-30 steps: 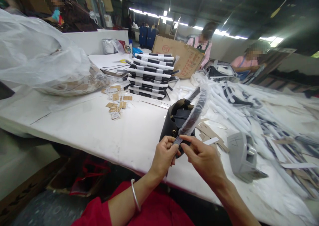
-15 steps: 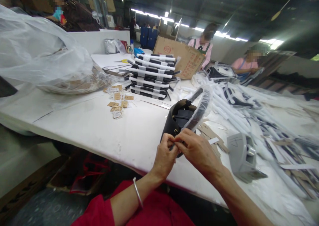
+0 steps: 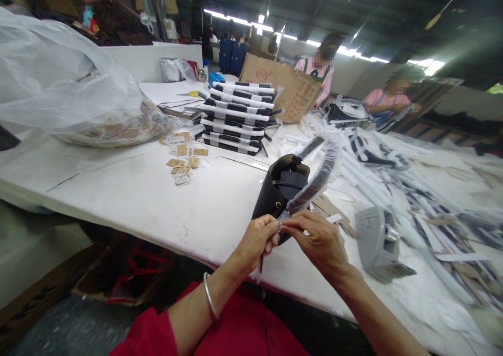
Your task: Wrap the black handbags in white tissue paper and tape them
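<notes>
A black handbag (image 3: 267, 193) stands on the table with its top gaping, and a dark pouch (image 3: 291, 183) sits inside it. Its strap (image 3: 320, 173), wrapped in clear plastic, arches up and comes down toward my fingers. In front of the bag, my left hand (image 3: 259, 238) is closed on the lower end of the strap, with a thin dark strip hanging beneath it. Fingertips of my right hand (image 3: 314, 238) pinch at the same end, close beside the left fingers. The exact bit between the fingertips is mostly hidden.
Brown tags (image 3: 181, 150) lie left of a stack of wrapped black-and-white pieces (image 3: 236, 118). A big clear plastic bag (image 3: 78, 89) covers the table's left. On the right are a grey tape dispenser (image 3: 377, 241) and piled white-wrapped strips (image 3: 353, 173). Two people work behind a carton (image 3: 279, 86).
My hands have shifted slightly lower, and the right fingers have drawn a little apart from the left. More of the strap's lower end shows. The whole view has shifted a little.
</notes>
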A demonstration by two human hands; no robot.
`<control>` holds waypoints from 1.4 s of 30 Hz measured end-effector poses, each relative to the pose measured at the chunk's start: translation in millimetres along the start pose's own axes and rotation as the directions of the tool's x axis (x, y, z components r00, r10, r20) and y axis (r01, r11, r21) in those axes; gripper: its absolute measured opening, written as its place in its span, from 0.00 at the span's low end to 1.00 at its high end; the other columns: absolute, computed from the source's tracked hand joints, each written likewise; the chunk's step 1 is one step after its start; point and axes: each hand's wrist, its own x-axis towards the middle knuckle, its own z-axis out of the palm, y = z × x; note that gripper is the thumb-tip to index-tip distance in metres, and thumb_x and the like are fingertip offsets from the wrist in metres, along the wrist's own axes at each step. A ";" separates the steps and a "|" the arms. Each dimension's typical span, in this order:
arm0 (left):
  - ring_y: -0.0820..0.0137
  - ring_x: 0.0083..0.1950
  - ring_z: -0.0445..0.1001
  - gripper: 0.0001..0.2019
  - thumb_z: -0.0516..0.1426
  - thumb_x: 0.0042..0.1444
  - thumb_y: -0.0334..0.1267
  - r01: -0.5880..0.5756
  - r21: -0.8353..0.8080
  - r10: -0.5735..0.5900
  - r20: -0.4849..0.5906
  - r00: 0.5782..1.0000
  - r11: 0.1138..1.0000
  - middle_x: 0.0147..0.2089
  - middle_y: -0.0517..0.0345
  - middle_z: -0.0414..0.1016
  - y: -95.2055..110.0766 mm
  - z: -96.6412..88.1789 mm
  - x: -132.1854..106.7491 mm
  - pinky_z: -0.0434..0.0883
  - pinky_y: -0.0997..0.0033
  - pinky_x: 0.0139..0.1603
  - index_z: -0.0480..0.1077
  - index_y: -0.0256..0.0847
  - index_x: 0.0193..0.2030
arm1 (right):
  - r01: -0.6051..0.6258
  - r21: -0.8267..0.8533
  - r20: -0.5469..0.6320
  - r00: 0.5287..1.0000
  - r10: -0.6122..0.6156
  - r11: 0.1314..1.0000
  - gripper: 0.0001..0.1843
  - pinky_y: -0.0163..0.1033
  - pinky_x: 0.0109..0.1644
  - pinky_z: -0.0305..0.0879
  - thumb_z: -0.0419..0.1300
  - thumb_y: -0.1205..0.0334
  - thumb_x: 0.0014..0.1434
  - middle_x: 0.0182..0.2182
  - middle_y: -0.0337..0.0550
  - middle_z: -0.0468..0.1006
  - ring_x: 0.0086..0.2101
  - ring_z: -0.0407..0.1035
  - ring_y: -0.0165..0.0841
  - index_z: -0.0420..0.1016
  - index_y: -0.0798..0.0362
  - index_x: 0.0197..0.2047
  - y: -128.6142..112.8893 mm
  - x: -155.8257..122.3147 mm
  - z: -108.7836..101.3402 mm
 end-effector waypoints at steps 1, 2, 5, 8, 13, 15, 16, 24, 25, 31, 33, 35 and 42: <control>0.84 0.14 0.50 0.17 0.60 0.53 0.52 0.005 -0.026 -0.004 0.013 1.000 1.000 0.20 0.69 0.63 -1.4 0.8 0.6 0.45 0.79 0.15 0.63 0.40 0.30 | -0.006 0.001 -0.026 1.000 0.006 1.000 0.12 0.34 0.39 0.66 0.59 0.57 0.66 0.31 0.43 0.81 0.33 0.74 0.31 0.83 0.50 0.37 2.9 -4.6 2.7; 0.84 0.15 0.50 0.17 0.60 0.53 0.52 0.005 -0.040 -0.004 0.020 1.000 0.999 0.20 0.69 0.63 -2.8 1.2 1.4 0.45 0.80 0.15 0.62 0.40 0.30 | -0.009 -0.007 -0.039 0.999 0.009 1.000 0.12 0.35 0.39 0.66 0.59 0.56 0.66 0.31 0.43 0.81 0.33 0.74 0.31 0.83 0.49 0.39 5.8 -10.3 5.4; 0.83 0.15 0.51 0.17 0.59 0.54 0.52 -0.016 -0.015 0.016 0.006 1.000 1.000 0.21 0.68 0.64 -5.6 -0.5 4.0 0.46 0.80 0.15 0.62 0.40 0.30 | -0.008 -0.018 0.011 1.000 0.009 1.000 0.13 0.36 0.39 0.66 0.58 0.57 0.67 0.32 0.43 0.82 0.32 0.75 0.31 0.80 0.48 0.50 13.1 -33.2 12.2; 0.83 0.15 0.52 0.17 0.59 0.55 0.53 -0.032 0.051 0.035 -0.043 0.998 0.998 0.21 0.68 0.64 -6.8 -4.5 5.3 0.46 0.80 0.16 0.64 0.39 0.32 | -0.076 0.067 0.022 0.997 0.075 0.995 0.12 0.36 0.38 0.68 0.58 0.58 0.66 0.33 0.43 0.83 0.32 0.76 0.32 0.81 0.49 0.47 10.9 -55.6 14.0; 0.82 0.16 0.55 0.17 0.56 0.58 0.53 -0.080 0.153 0.089 -0.055 0.995 0.985 0.22 0.67 0.66 -11.5 -6.7 3.9 0.51 0.80 0.16 0.65 0.39 0.34 | -0.389 0.171 -0.127 0.902 0.412 0.905 0.14 0.36 0.33 0.68 0.57 0.53 0.65 0.28 0.43 0.82 0.25 0.73 0.33 0.83 0.50 0.40 -16.6 -52.8 14.8; 0.81 0.16 0.56 0.16 0.55 0.60 0.52 -0.115 0.203 0.128 -0.056 0.990 0.972 0.23 0.66 0.67 -13.3 -5.2 2.2 0.53 0.80 0.17 0.64 0.40 0.33 | -0.479 0.186 -0.089 0.861 0.501 0.858 0.16 0.36 0.33 0.67 0.55 0.52 0.65 0.27 0.42 0.81 0.25 0.73 0.34 0.83 0.49 0.40 -26.6 -39.4 20.0; 0.81 0.16 0.57 0.16 0.54 0.61 0.52 -0.133 0.227 0.149 -0.056 0.987 0.965 0.23 0.66 0.66 -14.0 -4.4 1.2 0.54 0.80 0.17 0.63 0.40 0.32 | -0.512 0.193 -0.063 0.845 0.532 0.837 0.16 0.36 0.33 0.66 0.55 0.52 0.65 0.27 0.42 0.81 0.25 0.73 0.34 0.83 0.49 0.40 -29.8 -32.6 23.5; 0.80 0.17 0.59 0.17 0.52 0.64 0.51 -0.183 0.289 0.208 -0.059 0.976 0.940 0.24 0.65 0.66 -11.9 -1.2 -0.1 0.57 0.80 0.17 0.62 0.40 0.31 | -0.659 0.573 0.175 0.680 0.713 0.488 0.23 0.32 0.23 0.57 0.57 0.44 0.60 0.17 0.38 0.71 0.19 0.63 0.28 0.75 0.53 0.24 -31.1 -7.2 39.0; 0.80 0.17 0.59 0.17 0.52 0.63 0.52 -0.172 0.283 0.197 -0.061 0.978 0.944 0.23 0.65 0.66 -11.9 0.0 0.6 0.57 0.80 0.17 0.62 0.40 0.31 | -0.670 0.611 0.215 0.652 0.727 0.421 0.23 0.32 0.20 0.53 0.59 0.42 0.58 0.16 0.36 0.69 0.17 0.60 0.27 0.75 0.53 0.23 -30.1 -6.0 39.0; 0.79 0.15 0.59 0.17 0.50 0.62 0.54 -0.063 0.262 0.075 -0.035 0.997 0.963 0.22 0.67 0.64 -32.4 11.9 -4.5 0.57 0.79 0.15 0.60 0.42 0.34 | -0.645 0.745 0.295 0.548 0.783 0.171 0.24 0.30 0.16 0.39 0.69 0.42 0.45 0.10 0.29 0.58 0.13 0.48 0.21 0.70 0.55 0.21 -19.5 -4.5 44.2; 0.78 0.14 0.59 0.17 0.49 0.62 0.55 -0.014 0.265 0.011 0.011 1.000 0.964 0.21 0.68 0.63 -46.3 12.2 -10.7 0.56 0.79 0.14 0.61 0.42 0.37 | -0.619 0.778 0.337 0.552 0.763 0.104 0.25 0.30 0.16 0.37 0.70 0.42 0.43 0.10 0.27 0.56 0.12 0.46 0.20 0.69 0.55 0.22 -13.4 -7.9 46.3; 0.76 0.14 0.59 0.18 0.47 0.62 0.56 0.035 0.294 -0.060 0.076 0.995 0.955 0.21 0.67 0.64 -58.4 7.0 -18.2 0.56 0.78 0.14 0.61 0.42 0.41 | -0.610 0.790 0.373 0.561 0.739 0.064 0.26 0.30 0.16 0.35 0.71 0.41 0.42 0.10 0.26 0.56 0.12 0.44 0.19 0.70 0.56 0.23 -5.8 -13.1 47.9; 0.68 0.25 0.70 0.12 0.59 0.54 0.51 -0.050 0.715 -0.269 0.326 0.906 0.697 0.24 0.62 0.71 -46.9 -54.1 -47.7 0.65 0.72 0.24 0.70 0.44 0.34 | -0.659 0.744 0.409 0.580 0.704 0.111 0.28 0.30 0.15 0.35 0.68 0.36 0.46 0.10 0.26 0.55 0.13 0.43 0.19 0.73 0.56 0.28 15.6 -29.1 50.3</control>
